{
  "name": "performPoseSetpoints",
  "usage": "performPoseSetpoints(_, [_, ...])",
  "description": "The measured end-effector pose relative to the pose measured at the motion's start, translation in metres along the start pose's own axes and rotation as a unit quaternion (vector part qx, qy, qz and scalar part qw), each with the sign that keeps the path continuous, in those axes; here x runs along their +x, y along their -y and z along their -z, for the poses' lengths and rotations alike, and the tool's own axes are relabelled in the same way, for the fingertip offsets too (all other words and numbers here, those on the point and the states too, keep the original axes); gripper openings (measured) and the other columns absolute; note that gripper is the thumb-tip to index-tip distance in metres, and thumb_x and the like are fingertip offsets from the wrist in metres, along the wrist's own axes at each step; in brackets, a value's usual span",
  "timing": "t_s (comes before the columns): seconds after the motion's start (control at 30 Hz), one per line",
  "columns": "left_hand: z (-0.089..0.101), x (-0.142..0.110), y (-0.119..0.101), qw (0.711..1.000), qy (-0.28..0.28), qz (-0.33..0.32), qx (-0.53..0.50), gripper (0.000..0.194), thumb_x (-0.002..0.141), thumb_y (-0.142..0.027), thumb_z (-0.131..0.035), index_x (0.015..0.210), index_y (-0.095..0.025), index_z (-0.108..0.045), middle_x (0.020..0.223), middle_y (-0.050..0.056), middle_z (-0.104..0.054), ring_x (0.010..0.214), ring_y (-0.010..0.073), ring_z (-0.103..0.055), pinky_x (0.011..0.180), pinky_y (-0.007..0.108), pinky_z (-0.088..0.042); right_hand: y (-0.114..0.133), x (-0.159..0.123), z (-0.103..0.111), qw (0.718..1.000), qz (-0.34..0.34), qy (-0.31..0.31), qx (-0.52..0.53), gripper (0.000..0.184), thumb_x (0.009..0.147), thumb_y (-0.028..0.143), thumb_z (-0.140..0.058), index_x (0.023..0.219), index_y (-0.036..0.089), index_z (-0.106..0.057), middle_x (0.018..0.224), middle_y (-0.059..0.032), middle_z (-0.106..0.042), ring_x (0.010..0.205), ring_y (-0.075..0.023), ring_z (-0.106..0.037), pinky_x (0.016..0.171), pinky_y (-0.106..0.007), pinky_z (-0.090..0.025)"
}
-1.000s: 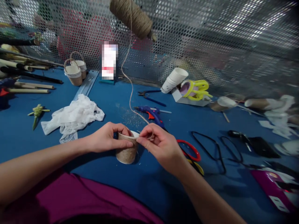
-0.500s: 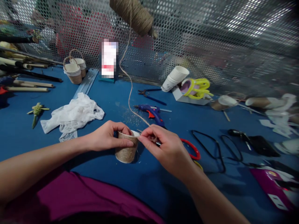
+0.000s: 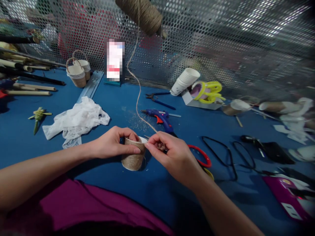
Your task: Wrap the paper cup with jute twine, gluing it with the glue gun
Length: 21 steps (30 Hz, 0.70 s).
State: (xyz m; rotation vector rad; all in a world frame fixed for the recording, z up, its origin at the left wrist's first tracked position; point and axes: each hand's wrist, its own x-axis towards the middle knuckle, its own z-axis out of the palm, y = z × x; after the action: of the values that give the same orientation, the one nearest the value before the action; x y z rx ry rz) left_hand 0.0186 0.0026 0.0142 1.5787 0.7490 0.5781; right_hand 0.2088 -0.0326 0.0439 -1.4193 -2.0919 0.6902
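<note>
My left hand point(image 3: 120, 142) grips a paper cup point(image 3: 133, 159) wrapped in brown twine, thumb on the outer wall and fingers inside the rim. At the cup's right edge, my right hand point(image 3: 169, 152) pinches the twine point(image 3: 139, 91), which runs up to a large spool point(image 3: 140, 16) hanging at the top. The fingertips of the right hand are close to or touching the cup's rim; which one I cannot tell. Just beyond the hands lies a blue glue gun point(image 3: 161, 118). Red-handled scissors point(image 3: 203, 157) lie partly hidden behind my right hand.
White lace point(image 3: 78, 118) lies to the left, near two small handled baskets point(image 3: 76, 77) and a phone point(image 3: 115, 60). Pliers point(image 3: 159, 100), stacked paper cups point(image 3: 184, 82) and a white box point(image 3: 201, 102) stand farther back. A black cable point(image 3: 221, 149) curls at the right. A perforated metal panel point(image 3: 209, 42) rises behind.
Almost nothing differs. Both hands keep their hold on the cup and the twine, and the view has shifted very slightly.
</note>
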Motion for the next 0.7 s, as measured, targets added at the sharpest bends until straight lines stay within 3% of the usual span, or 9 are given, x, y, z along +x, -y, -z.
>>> performPoseSetpoints(0.13, [0.0, 0.0, 0.002, 1.0, 0.003, -0.014, 0.005, 0.019, 0.071, -0.027, -0.065, 0.067, -0.013, -0.054, 0.092, 0.008, -0.062, 0.088, 0.0188, -0.057, 0.082, 0.034, -0.043, -0.001, 0.001, -0.001, 0.998, -0.039, 0.014, 0.046, 0.014, 0.079, 0.022, -0.055, 0.066, 0.02, -0.051, 0.06, 0.0031, -0.051, 0.051, -0.0084, -0.043, 0.047, -0.022, -0.036])
performPoseSetpoints(0.3, [0.002, 0.0, 0.006, 0.999, 0.013, -0.027, -0.011, 0.018, 0.072, -0.026, -0.066, 0.067, -0.013, -0.055, 0.096, 0.008, -0.062, 0.092, 0.0191, -0.057, 0.086, 0.034, -0.042, -0.006, 0.002, -0.003, 0.983, -0.083, 0.052, 0.157, 0.009, 0.079, 0.026, -0.055, 0.085, 0.019, -0.058, 0.064, 0.0033, -0.051, 0.052, -0.0083, -0.046, 0.048, -0.022, -0.039])
performPoseSetpoints(0.47, [0.004, 0.001, 0.004, 0.999, 0.027, -0.041, 0.001, 0.016, 0.073, -0.025, -0.065, 0.068, -0.013, -0.055, 0.095, 0.008, -0.061, 0.095, 0.0196, -0.057, 0.088, 0.036, -0.041, -0.006, 0.002, 0.0, 0.994, -0.026, 0.058, 0.094, 0.013, 0.082, 0.024, -0.053, 0.073, 0.019, -0.062, 0.067, 0.0018, -0.051, 0.056, -0.0085, -0.045, 0.051, -0.023, -0.036])
performPoseSetpoints(0.7, [0.008, 0.001, -0.011, 0.983, 0.032, -0.097, 0.153, 0.014, 0.075, -0.027, -0.063, 0.073, -0.016, -0.054, 0.086, 0.005, -0.061, 0.101, 0.0214, -0.053, 0.09, 0.038, -0.04, -0.001, 0.003, 0.002, 0.996, 0.001, 0.067, 0.058, 0.013, 0.083, 0.02, -0.052, 0.072, 0.018, -0.059, 0.067, 0.0019, -0.049, 0.056, -0.0084, -0.043, 0.051, -0.023, -0.035])
